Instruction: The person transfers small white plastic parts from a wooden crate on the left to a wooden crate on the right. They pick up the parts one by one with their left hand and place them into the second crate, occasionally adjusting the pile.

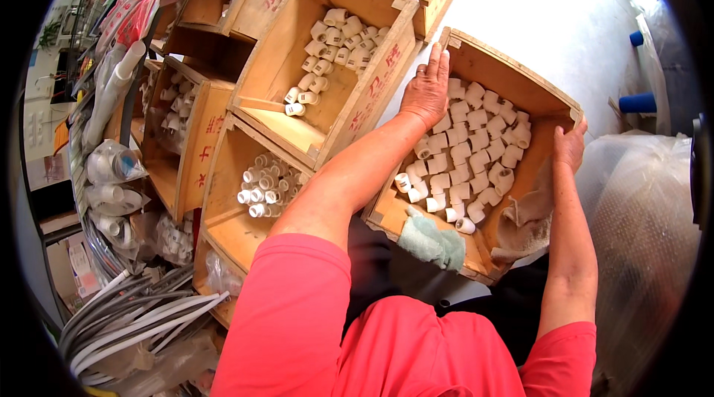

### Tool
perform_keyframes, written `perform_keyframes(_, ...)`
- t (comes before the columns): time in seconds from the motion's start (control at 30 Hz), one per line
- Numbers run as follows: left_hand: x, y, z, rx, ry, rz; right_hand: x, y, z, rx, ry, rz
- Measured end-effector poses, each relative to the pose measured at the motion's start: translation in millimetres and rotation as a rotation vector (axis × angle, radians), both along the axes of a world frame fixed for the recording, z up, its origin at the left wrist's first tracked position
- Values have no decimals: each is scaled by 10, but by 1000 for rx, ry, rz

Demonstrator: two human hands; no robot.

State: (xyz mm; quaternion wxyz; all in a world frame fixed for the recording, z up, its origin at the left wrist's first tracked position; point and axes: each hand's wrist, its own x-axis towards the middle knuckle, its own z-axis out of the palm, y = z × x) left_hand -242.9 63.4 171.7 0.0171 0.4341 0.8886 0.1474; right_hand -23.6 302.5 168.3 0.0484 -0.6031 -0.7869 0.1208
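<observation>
A wooden box point(544, 85) at the right is packed with short white plastic pipe fittings point(480, 140). My left hand point(424, 91) holds its left side near the far corner, fingers fairly straight and close together along the rim. My right hand point(569, 146) grips the right rim near the corner. A pale green cloth point(433, 241) lies over the box's near end, and a beige cloth point(520, 226) hangs at its near right corner.
More wooden boxes of white parts point(335, 47) stand at the left and back. Bagged pipe pieces point(113, 164) and bundled hoses point(137, 330) line the far left. Large translucent wrapped goods point(636, 248) stand at the right. A pale surface point(550, 3) lies behind the held box.
</observation>
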Motion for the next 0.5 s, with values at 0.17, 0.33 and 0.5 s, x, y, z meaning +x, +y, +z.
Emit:
perform_keyframes(0.17, -15, -7, -36, 30, 69, -33, -1, 11, 0, -7, -4, -1)
perform_keyframes(0.33, -8, 0, -38, 23, 79, -32, -5, 16, 8, -21, -9, -11)
perform_keyframes(0.5, -18, -5, -50, 37, 94, -38, -14, -2, 28, -22, -4, -13)
